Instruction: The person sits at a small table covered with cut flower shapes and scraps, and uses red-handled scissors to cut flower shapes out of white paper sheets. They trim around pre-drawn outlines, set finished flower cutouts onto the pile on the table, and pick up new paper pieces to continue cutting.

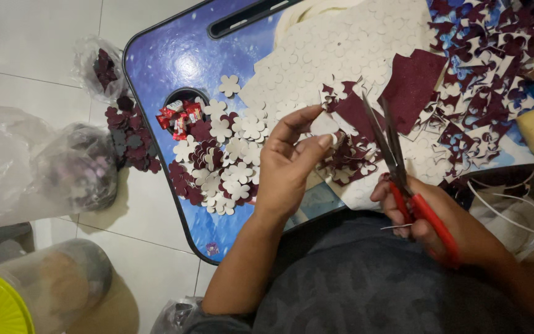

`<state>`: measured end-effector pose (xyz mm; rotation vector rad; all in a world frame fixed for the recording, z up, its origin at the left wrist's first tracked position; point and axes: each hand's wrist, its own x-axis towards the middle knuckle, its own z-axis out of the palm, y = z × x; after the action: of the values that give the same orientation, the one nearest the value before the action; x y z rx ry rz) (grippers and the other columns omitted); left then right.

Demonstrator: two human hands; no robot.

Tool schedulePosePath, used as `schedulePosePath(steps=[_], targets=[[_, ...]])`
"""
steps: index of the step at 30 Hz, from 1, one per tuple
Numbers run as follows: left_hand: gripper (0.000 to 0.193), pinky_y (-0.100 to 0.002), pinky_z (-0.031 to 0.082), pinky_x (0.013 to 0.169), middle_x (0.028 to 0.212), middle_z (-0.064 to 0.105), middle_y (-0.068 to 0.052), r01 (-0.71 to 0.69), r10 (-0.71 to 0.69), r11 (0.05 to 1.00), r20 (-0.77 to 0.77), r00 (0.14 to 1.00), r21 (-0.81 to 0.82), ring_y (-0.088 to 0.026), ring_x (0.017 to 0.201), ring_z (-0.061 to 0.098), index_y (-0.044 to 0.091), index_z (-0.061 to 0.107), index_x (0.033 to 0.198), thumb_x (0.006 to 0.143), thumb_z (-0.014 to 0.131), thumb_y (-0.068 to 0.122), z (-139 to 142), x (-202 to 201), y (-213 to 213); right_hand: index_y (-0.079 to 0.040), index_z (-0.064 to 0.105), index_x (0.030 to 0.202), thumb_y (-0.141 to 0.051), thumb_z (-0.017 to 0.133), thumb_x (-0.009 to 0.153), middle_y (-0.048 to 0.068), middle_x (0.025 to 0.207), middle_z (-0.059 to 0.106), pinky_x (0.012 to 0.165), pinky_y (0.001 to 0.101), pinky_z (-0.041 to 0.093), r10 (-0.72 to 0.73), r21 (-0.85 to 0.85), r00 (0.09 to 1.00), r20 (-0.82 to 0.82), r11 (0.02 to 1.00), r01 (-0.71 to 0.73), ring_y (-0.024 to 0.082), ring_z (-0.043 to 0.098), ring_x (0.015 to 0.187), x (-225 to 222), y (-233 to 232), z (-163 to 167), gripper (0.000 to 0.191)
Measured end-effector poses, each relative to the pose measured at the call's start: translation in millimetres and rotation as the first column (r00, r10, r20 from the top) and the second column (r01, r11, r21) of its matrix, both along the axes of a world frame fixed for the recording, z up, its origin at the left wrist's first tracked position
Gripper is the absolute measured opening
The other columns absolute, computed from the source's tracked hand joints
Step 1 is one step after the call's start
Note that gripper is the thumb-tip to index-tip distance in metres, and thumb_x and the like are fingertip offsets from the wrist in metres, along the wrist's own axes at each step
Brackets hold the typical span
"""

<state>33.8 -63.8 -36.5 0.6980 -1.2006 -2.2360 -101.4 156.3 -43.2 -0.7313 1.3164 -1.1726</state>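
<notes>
I am seeing my left hand [288,164] pinching a small pale flower cutout [334,137] between thumb and forefinger above the near edge of the blue surface [174,55], while my right hand [431,216] is gripping red-handled scissors [403,167] with the blades pointing far and nearly shut. Flower cutouts [217,167] are crowding the surface's left near part and maroon scraps [489,68] are filling the far right, leaving open room only along the far left edge. Plastic bags [75,167] are lying on the floor [32,37] to the left.

Red-handled scissors [403,173] in right hand [428,213], left hand [288,164] over cut-out flowers [217,164].
</notes>
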Motion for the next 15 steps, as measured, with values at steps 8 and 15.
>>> schedulePosePath(steps=[8, 15], targets=[[0.035, -0.027, 0.057, 0.082, 0.106, 0.074, -0.013, 0.088, -0.088, 0.996, 0.008, 0.996, -0.002, -0.015, 0.095, 0.069, -0.004, 0.061, 0.127, 0.095, 0.075, 0.0, -1.3, 5.5, 8.1, -0.002, 0.053, 0.131, -0.067, 0.066, 0.082, 0.003, 0.085, 0.053, 0.064, 0.0281, 0.049, 0.046, 0.059, 0.996, -0.082, 0.997, -0.041, 0.012, 0.052, 0.072, 2.9, -9.3, 18.1, 0.082], [0.027, -0.028, 0.06, 0.09, 0.106, 0.072, -0.008, 0.14, -0.14, 0.99, -0.054, 0.989, 0.004, -0.012, 0.098, 0.069, -0.004, 0.065, 0.125, 0.1, 0.07, 0.003, -0.6, 7.9, 12.5, -0.006, 0.057, 0.126, -0.058, 0.064, 0.083, 0.001, 0.08, 0.055, 0.062, 0.0289, 0.05, 0.12, 0.108, 0.952, -0.282, 0.99, -0.093, 0.012, 0.051, 0.071, 3.4, -14.8, 22.1, 0.068]])
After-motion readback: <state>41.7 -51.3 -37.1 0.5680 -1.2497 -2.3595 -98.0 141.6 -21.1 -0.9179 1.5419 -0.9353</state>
